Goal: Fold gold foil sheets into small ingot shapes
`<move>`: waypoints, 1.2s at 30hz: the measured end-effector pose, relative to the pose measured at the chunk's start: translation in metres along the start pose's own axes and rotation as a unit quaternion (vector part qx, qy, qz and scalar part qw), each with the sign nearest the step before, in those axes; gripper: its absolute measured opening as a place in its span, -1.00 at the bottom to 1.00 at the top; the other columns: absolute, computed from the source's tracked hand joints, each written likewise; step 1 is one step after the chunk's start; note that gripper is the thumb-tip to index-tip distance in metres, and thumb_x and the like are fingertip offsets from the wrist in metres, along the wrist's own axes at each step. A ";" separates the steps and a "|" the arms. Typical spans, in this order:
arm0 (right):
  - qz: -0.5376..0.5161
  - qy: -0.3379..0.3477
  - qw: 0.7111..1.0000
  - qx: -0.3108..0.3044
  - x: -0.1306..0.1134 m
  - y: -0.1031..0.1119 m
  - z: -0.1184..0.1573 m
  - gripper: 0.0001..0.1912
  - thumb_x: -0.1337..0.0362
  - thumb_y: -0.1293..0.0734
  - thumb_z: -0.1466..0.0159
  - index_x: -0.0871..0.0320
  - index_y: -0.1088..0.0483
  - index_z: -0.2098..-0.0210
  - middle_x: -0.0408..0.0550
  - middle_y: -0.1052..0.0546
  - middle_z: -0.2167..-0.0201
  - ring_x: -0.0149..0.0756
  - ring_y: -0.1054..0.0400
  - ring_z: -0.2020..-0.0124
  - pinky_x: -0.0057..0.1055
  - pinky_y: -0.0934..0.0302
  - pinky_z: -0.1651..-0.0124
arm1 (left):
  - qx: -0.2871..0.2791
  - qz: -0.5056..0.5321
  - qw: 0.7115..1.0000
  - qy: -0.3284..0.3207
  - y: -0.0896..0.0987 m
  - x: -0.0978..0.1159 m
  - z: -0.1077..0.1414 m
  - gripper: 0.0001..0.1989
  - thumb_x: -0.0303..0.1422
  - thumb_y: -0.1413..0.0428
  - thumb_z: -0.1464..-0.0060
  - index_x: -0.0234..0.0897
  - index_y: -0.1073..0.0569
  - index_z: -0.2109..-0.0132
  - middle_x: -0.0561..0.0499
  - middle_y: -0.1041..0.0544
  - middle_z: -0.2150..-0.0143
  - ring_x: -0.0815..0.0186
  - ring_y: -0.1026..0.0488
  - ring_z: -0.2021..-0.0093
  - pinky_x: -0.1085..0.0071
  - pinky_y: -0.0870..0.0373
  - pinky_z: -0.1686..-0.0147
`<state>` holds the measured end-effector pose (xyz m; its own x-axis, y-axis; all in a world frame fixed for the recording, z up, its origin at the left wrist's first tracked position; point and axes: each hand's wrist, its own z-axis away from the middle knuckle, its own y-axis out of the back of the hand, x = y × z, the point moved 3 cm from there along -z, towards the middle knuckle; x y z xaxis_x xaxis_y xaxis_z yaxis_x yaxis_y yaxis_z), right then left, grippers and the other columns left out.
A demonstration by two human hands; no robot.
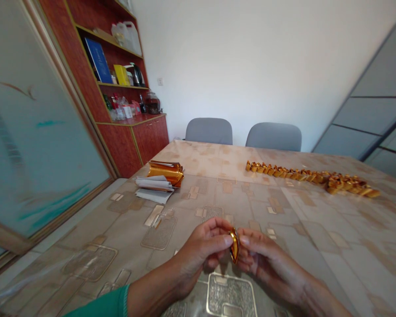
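Patterned table, grey chairs behind. Left hand, right hand: fingers pinching one gold folded piece.

The folded piece has a glossy, metallic gold surface with bright highlights and darker edges. Its form is narrow, broadest near the middle and tapered toward both ends. The long axis is near vertical in the head view. It is held between the left hand and the right hand, above the tabletop.
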<state>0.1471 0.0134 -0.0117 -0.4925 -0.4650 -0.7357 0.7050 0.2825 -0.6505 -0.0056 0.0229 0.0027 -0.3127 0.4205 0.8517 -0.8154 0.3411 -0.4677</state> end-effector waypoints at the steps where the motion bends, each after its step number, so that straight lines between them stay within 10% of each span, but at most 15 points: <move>1: 0.003 -0.002 1.000 0.001 0.001 0.000 0.000 -0.77 0.21 -0.56 -0.15 0.26 -0.54 0.37 -0.23 -0.32 0.57 -0.52 -0.09 0.53 -0.54 -0.06 0.42 | 0.010 -0.015 1.000 -0.001 0.000 0.000 0.000 -0.60 -0.26 -0.34 0.08 -0.31 -0.41 0.13 0.11 -0.38 0.38 0.54 -0.15 0.54 0.58 0.10 0.62; 8: -0.015 -0.035 0.999 -0.019 0.006 0.000 -0.001 -0.79 0.26 -0.57 -0.14 0.24 -0.53 0.35 -0.25 -0.30 0.58 -0.54 -0.08 0.55 -0.55 -0.05 0.44 | 0.035 -0.054 0.998 -0.010 -0.001 -0.002 0.000 -0.72 -0.35 -0.28 0.09 -0.31 -0.41 0.22 0.11 -0.38 0.44 0.50 -0.22 0.55 0.57 0.02 0.62; 15: -0.064 0.026 0.997 0.034 0.002 0.004 0.001 -0.65 0.29 -0.63 -0.05 0.14 -0.56 0.19 -0.24 -0.42 0.48 -0.53 -0.22 0.49 -0.56 -0.10 0.39 | -0.040 0.228 0.970 0.075 0.003 -0.006 0.001 -0.51 -0.29 -0.41 0.06 -0.27 -0.45 0.00 0.07 -0.43 0.28 0.53 -0.34 0.46 0.65 -0.14 0.54; 26: 0.030 0.070 0.997 -0.005 0.009 -0.006 0.004 -0.66 0.17 -0.63 -0.03 0.12 -0.62 0.23 -0.02 -0.64 0.28 -0.22 -0.51 0.26 -0.22 -0.29 0.06 | -0.082 0.308 0.948 0.025 -0.007 -0.010 0.003 -0.39 -0.47 -0.47 0.13 -0.19 -0.43 -0.05 0.03 -0.48 0.24 0.55 -0.32 0.46 0.65 -0.14 0.48; 36: -0.076 0.002 0.995 -0.068 0.015 -0.001 0.005 -0.71 0.10 -0.58 -0.12 0.16 -0.52 0.39 -0.29 -0.26 0.65 -0.53 -0.05 0.60 -0.54 -0.04 0.46 | -0.154 0.273 0.946 0.088 -0.006 -0.003 0.008 -0.35 -0.41 -0.50 0.16 -0.19 -0.47 -0.10 0.06 -0.47 0.33 0.61 -0.16 0.56 0.67 -0.03 0.54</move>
<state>0.1413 0.0024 -0.0215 -0.5903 -0.5084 -0.6270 0.5467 0.3197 -0.7739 -0.0032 0.0128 0.0048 -0.5378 0.7286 0.4242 -0.3679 0.2499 -0.8956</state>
